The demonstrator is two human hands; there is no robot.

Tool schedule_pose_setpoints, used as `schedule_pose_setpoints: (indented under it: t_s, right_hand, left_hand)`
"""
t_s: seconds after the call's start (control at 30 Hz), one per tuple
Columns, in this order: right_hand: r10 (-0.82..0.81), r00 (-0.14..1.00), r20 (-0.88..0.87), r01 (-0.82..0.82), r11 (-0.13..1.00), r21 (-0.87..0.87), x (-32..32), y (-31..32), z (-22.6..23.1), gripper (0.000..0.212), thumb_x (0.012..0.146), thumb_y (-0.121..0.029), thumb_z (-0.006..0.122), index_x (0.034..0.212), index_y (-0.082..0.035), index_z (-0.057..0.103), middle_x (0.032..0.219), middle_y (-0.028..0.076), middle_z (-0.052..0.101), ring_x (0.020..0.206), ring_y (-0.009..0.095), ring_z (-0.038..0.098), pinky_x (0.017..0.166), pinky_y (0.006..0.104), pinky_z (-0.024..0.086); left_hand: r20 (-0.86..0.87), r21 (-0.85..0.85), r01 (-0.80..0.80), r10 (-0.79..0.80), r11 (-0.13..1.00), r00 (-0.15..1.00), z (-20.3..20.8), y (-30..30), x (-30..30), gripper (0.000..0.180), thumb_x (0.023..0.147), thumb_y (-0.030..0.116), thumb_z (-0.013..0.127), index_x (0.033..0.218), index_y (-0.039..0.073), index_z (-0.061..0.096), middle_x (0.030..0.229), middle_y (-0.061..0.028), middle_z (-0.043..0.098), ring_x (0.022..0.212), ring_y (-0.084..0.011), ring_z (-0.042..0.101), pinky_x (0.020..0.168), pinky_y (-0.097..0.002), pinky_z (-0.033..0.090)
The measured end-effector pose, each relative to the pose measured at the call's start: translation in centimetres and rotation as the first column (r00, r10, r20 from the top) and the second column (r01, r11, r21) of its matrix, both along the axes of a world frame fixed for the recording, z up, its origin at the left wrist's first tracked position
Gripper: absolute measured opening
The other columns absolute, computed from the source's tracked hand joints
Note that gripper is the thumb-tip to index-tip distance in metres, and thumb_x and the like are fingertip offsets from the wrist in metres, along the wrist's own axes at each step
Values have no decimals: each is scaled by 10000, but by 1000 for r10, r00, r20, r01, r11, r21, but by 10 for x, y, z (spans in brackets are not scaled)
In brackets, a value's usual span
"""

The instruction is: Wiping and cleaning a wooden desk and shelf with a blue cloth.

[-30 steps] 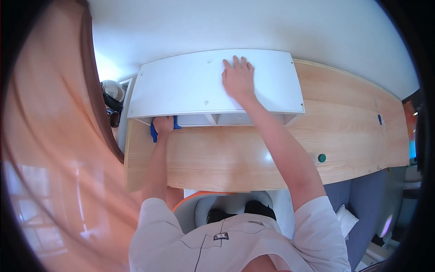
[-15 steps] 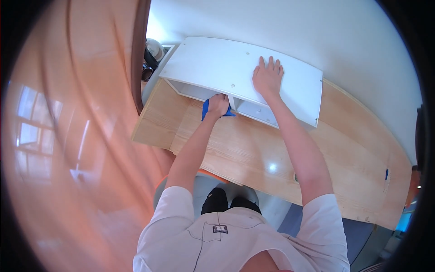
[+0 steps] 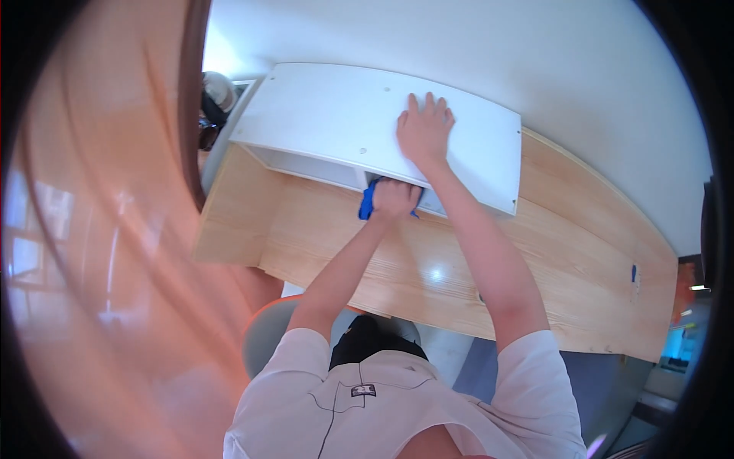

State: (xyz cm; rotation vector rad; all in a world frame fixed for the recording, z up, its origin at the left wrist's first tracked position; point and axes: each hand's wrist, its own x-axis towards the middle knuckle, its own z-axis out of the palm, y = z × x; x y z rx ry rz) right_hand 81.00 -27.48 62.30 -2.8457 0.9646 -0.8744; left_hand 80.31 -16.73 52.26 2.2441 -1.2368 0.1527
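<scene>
Home, seemingly; peach curtain (image 3: 115,252); wooden desk (image 3: 573,268); grey chair (image 3: 267,340)

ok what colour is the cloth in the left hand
The cloth is blue, shown in the head view.

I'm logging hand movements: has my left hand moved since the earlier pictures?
Yes, rightward. Your left hand, with the blue cloth, has passed from left to right of the divider in the white shelf unit.

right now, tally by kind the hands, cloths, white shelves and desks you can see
Hands: 2 (left hand, right hand)
Cloth: 1
White shelf: 1
Desk: 1
Total: 5
</scene>
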Motion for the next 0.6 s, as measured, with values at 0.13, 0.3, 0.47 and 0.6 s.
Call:
schedule_pose_setpoints:
  t_s: [0.13,0.3,0.47,0.6]
  right_hand:
    - [-50,998,-40,51,999,13,-2,-1,2,432,904,-264,448,1293,-86,503,1363,211,418,1281,404,326,1049,554,218]
    - [-68,996,-58,67,998,-19,-7,-5,9,430,904,-259,447,1293,-84,504,1357,213,425,1286,401,330,1048,548,229]
    - [-53,998,15,54,998,-42,-9,-9,2,411,875,-235,485,1248,-69,535,1327,224,442,1251,411,364,1030,547,252]
    - [3,998,55,-4,1000,14,6,10,2,411,871,-249,499,1252,-100,542,1323,200,460,1258,382,371,1043,519,260]
  left_hand:
    - [-46,-20,68,-69,997,997,-10,-11,2,261,767,268,545,701,43,661,664,-167,649,560,-349,618,566,-448,510]
    - [-3,-109,273,-275,956,962,-17,-24,-15,265,772,304,564,754,59,662,719,-153,656,650,-325,629,597,-428,500]
    - [-119,-119,458,-470,881,875,-11,-52,-71,318,823,380,565,957,95,610,863,-119,646,792,-324,607,750,-413,463]
    - [-397,-147,534,-544,832,739,-26,-54,-77,350,842,369,539,1042,85,586,920,-136,647,869,-344,602,828,-439,439]
